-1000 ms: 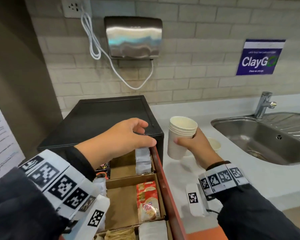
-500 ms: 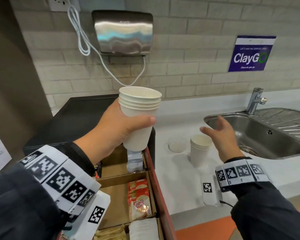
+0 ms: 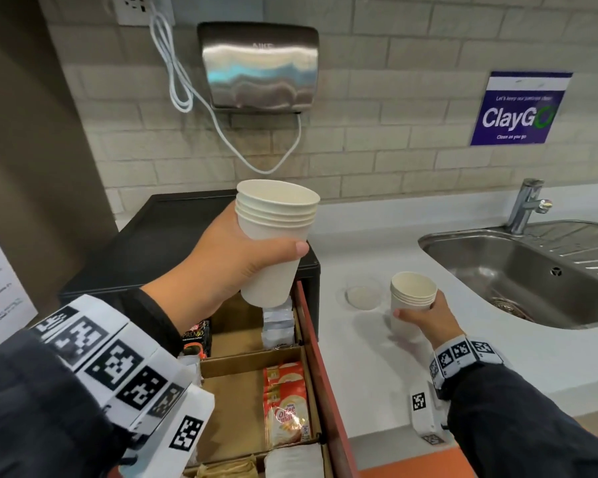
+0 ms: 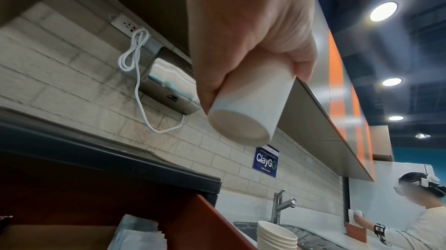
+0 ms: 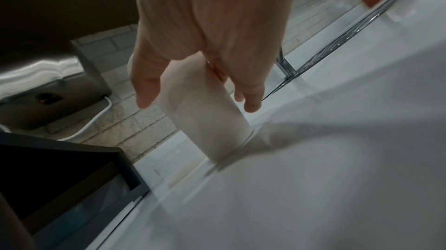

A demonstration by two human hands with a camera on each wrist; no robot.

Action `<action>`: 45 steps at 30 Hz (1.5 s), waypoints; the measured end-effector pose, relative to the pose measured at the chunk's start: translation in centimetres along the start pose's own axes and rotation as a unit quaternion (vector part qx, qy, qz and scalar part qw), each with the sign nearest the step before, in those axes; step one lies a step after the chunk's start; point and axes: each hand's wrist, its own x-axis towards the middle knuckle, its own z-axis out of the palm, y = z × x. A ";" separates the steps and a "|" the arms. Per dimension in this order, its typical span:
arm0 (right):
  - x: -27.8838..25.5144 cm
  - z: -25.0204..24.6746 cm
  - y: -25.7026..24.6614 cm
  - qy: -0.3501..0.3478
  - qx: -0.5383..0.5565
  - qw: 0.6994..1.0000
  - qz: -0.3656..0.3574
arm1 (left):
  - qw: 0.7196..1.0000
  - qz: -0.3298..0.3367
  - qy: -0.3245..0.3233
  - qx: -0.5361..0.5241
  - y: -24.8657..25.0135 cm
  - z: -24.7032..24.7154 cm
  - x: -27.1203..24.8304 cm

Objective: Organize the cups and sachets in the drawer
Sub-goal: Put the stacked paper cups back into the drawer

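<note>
The left hand is wrapped around a stack of paper cups, holding it upright in the air directly above the back compartment of the open drawer. The stack's long axis runs nearly vertical, base down, so a straight lowering would likely bring it into that compartment, just left of the grey sachets standing against the drawer's right wall. The coffee creamer sachets lie in the next compartment toward the person.

The right hand curls around a second stack of cups out on the counter, well apart from the drawer, between it and the sink. In the blurred right wrist view this stack's base seems to touch the counter, though it may be just lifting. It stands upright too. The left hand is plainly the nearer one to the drawer, so its stack probably goes in first.
</note>
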 end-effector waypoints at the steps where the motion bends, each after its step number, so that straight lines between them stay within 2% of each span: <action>1: -0.4 0.4 -0.9 0.009 -0.008 1.000 -0.005 | 1.000 0.001 0.001 -0.001 -0.1 -0.3 -0.1; 5: -1.8 1.4 -3.5 0.012 -0.037 0.999 -0.034 | 1.000 0.002 -0.005 -0.008 -0.2 -1.3 -0.7; 8: -3.1 1.9 -6.8 -0.017 -0.010 0.997 -0.069 | 1.000 0.006 -0.012 -0.007 0.1 -2.1 -1.5; 13: -7.8 3.5 -16.8 -0.142 0.110 0.973 -0.146 | 1.000 -0.004 0.010 0.010 0.7 -5.2 -3.7; 17: -13.3 6.1 -24.0 -0.276 0.186 0.926 -0.180 | 0.999 -0.012 0.050 0.005 1.1 -8.7 -5.9; 20: -17.6 9.6 -26.6 -0.373 0.218 0.887 -0.162 | 0.997 -0.009 0.080 -0.002 1.4 -11.0 -7.8; 24: -22.7 15.8 -25.9 -0.474 0.172 0.858 -0.099 | 0.992 0.000 0.123 0.012 1.6 -14.2 -10.6; 32: -28.2 24.1 -21.0 -0.608 -0.005 0.792 -0.058 | 0.987 -0.011 0.160 0.020 1.2 -18.9 -15.6; 35: -29.3 25.7 -19.5 -0.613 -0.058 0.782 -0.099 | 0.988 -0.028 0.155 0.011 0.8 -19.0 -17.0; 39: -29.3 26.3 -18.3 -0.568 -0.102 0.801 -0.157 | 0.986 -0.036 0.160 -0.018 0.0 -18.2 -18.8; 41: -29.1 26.3 -17.9 -0.555 -0.136 0.802 -0.173 | 0.986 -0.034 0.157 -0.048 -0.3 -17.6 -19.3; 45: -28.5 25.7 -17.1 -0.539 -0.209 0.797 -0.175 | 0.993 -0.028 0.093 -0.074 -0.4 -16.2 -20.4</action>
